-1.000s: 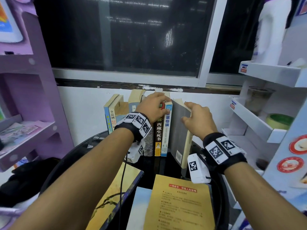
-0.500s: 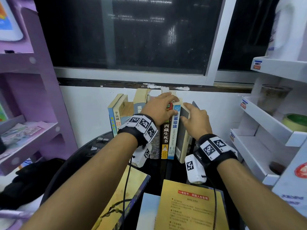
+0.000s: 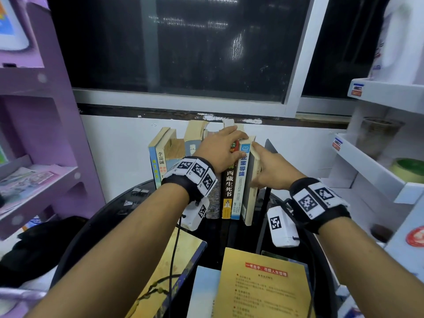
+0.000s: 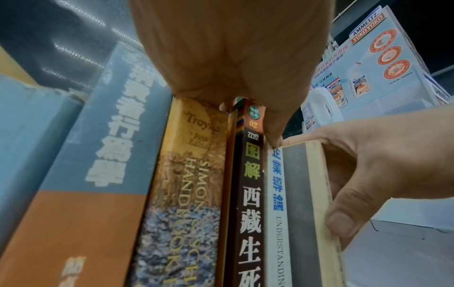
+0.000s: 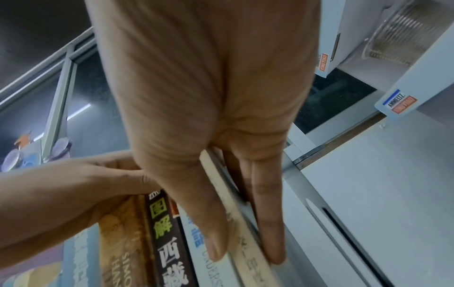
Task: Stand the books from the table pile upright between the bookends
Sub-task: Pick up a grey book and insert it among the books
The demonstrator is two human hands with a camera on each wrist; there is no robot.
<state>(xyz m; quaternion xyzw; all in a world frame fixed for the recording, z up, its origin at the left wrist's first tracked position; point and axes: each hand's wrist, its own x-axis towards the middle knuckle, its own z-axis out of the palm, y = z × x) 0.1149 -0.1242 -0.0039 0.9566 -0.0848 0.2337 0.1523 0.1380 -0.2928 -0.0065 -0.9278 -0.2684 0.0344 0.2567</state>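
The right hand (image 3: 273, 173) pinches the upright grey book (image 3: 249, 198) across its covers; bookend (image 3: 270, 146) just right of that grip, row (image 3: 229, 187) touching just left, its tops gripped by left hand (image 3: 218, 150)

Both forearms stretched forward, left grip (image 3: 220, 149) curled over upright books (image 3: 229, 187), right grip (image 3: 273, 173) pinching grey book (image 3: 250, 198)

place: shop-like room | cues: white display shelves (image 3: 367, 164) with brand tags (image 3: 356, 90), product poster (image 4: 373, 58), purple rack (image 3: 68, 125)
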